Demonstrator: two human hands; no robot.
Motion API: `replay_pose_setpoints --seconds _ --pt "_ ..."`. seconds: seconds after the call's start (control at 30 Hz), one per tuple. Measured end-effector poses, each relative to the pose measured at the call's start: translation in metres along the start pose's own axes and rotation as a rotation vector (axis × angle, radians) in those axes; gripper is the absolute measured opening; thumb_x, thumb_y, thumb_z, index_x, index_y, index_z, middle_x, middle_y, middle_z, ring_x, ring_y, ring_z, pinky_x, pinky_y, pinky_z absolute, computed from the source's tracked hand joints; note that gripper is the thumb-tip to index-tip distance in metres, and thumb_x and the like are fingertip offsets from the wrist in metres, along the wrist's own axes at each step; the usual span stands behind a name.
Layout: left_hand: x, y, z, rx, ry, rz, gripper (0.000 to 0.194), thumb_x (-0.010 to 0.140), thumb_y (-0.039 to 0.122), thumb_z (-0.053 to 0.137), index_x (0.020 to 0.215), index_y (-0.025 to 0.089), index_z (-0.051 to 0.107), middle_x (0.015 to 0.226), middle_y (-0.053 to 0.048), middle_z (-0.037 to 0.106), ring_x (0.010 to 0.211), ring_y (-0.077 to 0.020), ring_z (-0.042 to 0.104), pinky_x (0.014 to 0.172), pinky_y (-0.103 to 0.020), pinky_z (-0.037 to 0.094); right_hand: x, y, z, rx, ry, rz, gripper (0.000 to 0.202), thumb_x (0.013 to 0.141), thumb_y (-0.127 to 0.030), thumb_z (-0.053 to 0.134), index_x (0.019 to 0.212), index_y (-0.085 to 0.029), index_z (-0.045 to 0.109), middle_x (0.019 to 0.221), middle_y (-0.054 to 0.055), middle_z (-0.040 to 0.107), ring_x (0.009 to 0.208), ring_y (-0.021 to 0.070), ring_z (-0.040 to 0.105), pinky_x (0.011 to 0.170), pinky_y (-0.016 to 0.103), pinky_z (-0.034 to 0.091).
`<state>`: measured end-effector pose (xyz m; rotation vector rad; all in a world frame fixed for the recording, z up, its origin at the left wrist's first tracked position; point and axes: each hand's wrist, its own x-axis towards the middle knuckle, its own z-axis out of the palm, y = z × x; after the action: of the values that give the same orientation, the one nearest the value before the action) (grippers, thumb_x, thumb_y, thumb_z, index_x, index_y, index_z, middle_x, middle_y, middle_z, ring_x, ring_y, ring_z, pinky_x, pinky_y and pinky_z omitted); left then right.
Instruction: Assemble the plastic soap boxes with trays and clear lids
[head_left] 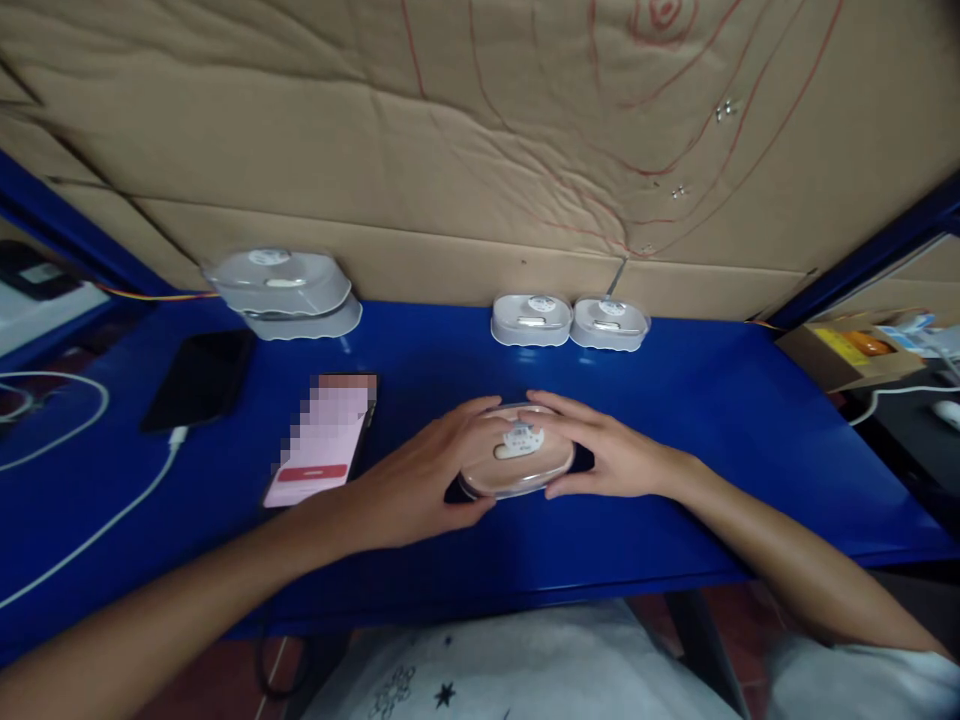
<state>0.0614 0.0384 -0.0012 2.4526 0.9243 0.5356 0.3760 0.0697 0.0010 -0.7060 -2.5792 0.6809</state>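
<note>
A small oval container [531, 470] with a clear lid and a pinkish-beige colour is held between both hands near the middle of the blue table. A white round label [523, 440] is on its top. My left hand [442, 465] grips its left end, with the thumb along the near side and the fingers over the far side. On the right end my right hand [607, 450] is closed around it in the same way, one finger reaching over the lid beside the label. The contents cannot be made out.
Two similar grey containers [531, 320] stand side by side at the back. Another two are stacked [281, 290] at the back left. A lit phone [322, 440] and a dark phone [199, 380] with a white cable lie left. A cardboard box [832, 355] stands right. Brown paper [300, 150] covers the back wall.
</note>
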Motion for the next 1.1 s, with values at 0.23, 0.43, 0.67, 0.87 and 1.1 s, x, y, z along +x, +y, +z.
replay_pose_setpoints --seconds 0.23,0.43,0.67,0.87,1.1 --pt "0.000 -0.008 -0.012 -0.058 0.012 -0.140 0.091 0.089 0.033 0.078 0.161 0.027 0.022 0.162 -0.018 0.045 0.146 -0.0365 0.054 0.122 -0.052 0.046 -0.010 0.048 -0.015 -0.087 0.237 0.205 0.068 0.100 -0.053 0.068 0.161 -0.033 0.045 0.164 0.014 0.048 0.155 0.0355 0.044 0.126 0.064 0.036" --pt "-0.002 -0.004 -0.012 -0.067 -0.004 -0.142 0.085 0.089 0.034 0.079 0.158 0.031 0.030 0.159 -0.013 0.051 0.142 -0.0355 0.057 0.119 -0.052 0.048 -0.009 0.034 -0.008 -0.307 0.169 0.149 0.074 0.102 -0.061 0.060 0.166 -0.034 0.036 0.177 0.013 0.026 0.164 0.0418 0.021 0.127 0.071 0.024" --pt "0.001 -0.001 -0.006 -0.161 0.164 -0.133 0.090 0.087 0.043 0.084 0.158 0.028 0.030 0.160 -0.016 0.045 0.151 -0.0364 0.049 0.125 -0.050 0.044 0.005 -0.009 0.006 -0.188 0.019 -0.094 0.053 0.104 -0.047 0.064 0.152 -0.026 0.055 0.151 0.011 0.063 0.145 0.0291 0.053 0.120 0.053 0.044" --pt "0.000 -0.013 0.007 -0.326 0.213 -0.132 0.108 0.082 0.042 0.090 0.164 0.035 0.020 0.171 -0.015 0.032 0.158 -0.0377 0.038 0.129 -0.057 0.037 0.005 -0.005 0.008 -0.248 -0.002 -0.111 0.052 0.109 -0.042 0.054 0.159 -0.026 0.051 0.151 0.014 0.061 0.143 0.0315 0.052 0.121 0.057 0.044" --pt "0.008 -0.016 0.008 -0.529 0.174 -0.264 0.104 0.086 0.036 0.085 0.163 0.036 0.016 0.163 -0.015 0.045 0.152 -0.0334 0.049 0.125 -0.059 0.042 0.007 -0.001 0.001 0.057 0.151 -0.041 0.041 0.112 -0.035 0.050 0.151 -0.029 0.059 0.136 0.011 0.065 0.131 0.0246 0.060 0.115 0.047 0.050"
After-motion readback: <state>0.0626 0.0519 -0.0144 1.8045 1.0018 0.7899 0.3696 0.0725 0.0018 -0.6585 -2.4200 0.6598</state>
